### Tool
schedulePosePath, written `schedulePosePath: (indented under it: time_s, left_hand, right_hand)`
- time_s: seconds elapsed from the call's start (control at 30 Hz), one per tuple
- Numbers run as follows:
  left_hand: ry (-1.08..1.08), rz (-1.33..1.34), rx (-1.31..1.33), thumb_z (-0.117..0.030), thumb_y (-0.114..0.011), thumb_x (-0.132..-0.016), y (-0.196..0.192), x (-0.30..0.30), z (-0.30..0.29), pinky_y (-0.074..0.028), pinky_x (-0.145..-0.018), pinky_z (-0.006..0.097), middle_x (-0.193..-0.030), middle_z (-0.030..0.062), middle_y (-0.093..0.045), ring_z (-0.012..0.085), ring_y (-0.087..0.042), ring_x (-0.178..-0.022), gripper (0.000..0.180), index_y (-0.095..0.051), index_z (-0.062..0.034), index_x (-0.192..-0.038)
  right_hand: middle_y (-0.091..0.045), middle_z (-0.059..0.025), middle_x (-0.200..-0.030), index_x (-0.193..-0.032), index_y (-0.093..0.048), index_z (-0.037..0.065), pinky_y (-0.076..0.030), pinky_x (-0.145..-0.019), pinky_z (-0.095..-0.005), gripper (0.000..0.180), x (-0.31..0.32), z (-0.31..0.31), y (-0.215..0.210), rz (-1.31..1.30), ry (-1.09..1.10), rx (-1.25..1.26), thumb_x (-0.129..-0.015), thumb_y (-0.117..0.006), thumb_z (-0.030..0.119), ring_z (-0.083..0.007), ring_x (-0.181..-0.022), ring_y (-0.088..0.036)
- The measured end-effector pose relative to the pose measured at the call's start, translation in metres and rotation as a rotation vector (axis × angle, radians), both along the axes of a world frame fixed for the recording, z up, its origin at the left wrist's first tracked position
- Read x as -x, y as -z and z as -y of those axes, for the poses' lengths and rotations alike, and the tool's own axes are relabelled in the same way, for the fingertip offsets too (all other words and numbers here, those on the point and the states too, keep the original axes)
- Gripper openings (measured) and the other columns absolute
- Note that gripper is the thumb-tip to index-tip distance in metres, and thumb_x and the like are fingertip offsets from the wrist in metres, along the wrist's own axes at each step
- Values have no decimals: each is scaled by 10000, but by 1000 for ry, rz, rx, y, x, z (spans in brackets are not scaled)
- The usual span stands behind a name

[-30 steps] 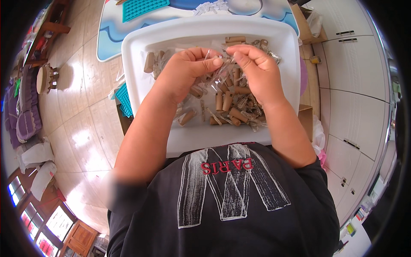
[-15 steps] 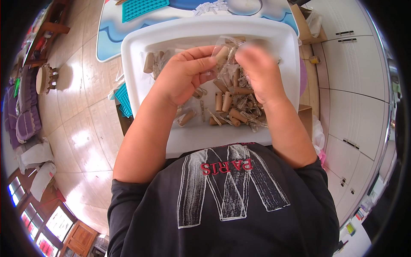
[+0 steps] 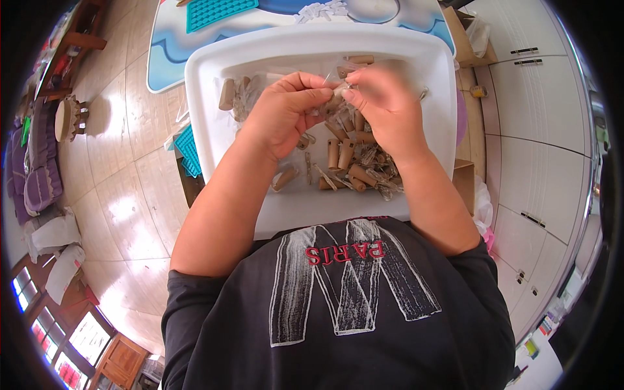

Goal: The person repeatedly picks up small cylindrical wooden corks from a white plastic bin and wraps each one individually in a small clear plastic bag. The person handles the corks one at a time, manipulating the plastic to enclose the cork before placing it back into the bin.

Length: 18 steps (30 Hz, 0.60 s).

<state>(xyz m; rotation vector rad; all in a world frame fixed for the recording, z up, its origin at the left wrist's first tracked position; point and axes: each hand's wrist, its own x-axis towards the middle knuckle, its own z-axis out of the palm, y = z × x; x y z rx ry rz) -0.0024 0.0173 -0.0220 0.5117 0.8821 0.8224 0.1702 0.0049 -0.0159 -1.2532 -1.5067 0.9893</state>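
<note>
Over the white plastic tub (image 3: pixel 201 140) my hands meet at a small see-through plastic bag with a tan cylinder (image 3: pixel 337 96) in it. My left hand (image 3: pixel 290 107) grips the bag between thumb and fingers. From the other side, my right hand (image 3: pixel 389 110) pinches the bag's upper end; its outer fingers are blurred. Below them in the tub lies a pile of loose brown cylinders (image 3: pixel 345 154) mixed with crinkled plastic wrapping. A bagged cylinder (image 3: pixel 284 178) rests apart, nearer to me, and more bagged ones (image 3: pixel 227 95) lie at the tub's far left.
The tub stands by a blue-and-white table (image 3: pixel 170 55) holding a turquoise grid tray (image 3: pixel 221 12) and a heap of white strips (image 3: pixel 322 11). Cardboard boxes (image 3: pixel 464 185) stand at the right, before pale cabinets (image 3: pixel 546 97). A small stool (image 3: pixel 68 120) is on the tiled floor at left.
My right hand has come down and left, closer to my left hand, and now pinches the bag's end. The bag sits lower and is more covered by my fingers.
</note>
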Motion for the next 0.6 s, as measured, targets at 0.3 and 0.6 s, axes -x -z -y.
schedulePosePath:
  time_s: [0.3, 0.6]
  left_hand:
    - [9, -135, -91, -138, -594, -848, 3, -5, 3, -431, -664, 218, -828, -1, -602, 68, -544, -730, 90, -578, -58, -885]
    - [-61, -176, -123, -93, -580, -853, 2, -6, 2, -443, -627, 205, -861, 33, -628, 92, -581, -745, 166, -585, -12, -998]
  right_hand:
    - [-584, -30, -832, -820, -651, 2, -427, -638, -227, 81, -2, -1, -3, 46, -47, 11, -756, -668, 49, -106, -702, -530]
    - [-605, 5, -813, -850, -656, 22, -419, -643, -207, 88, -6, -4, 3, -332, -23, 228, -772, -666, 62, -59, -721, -520]
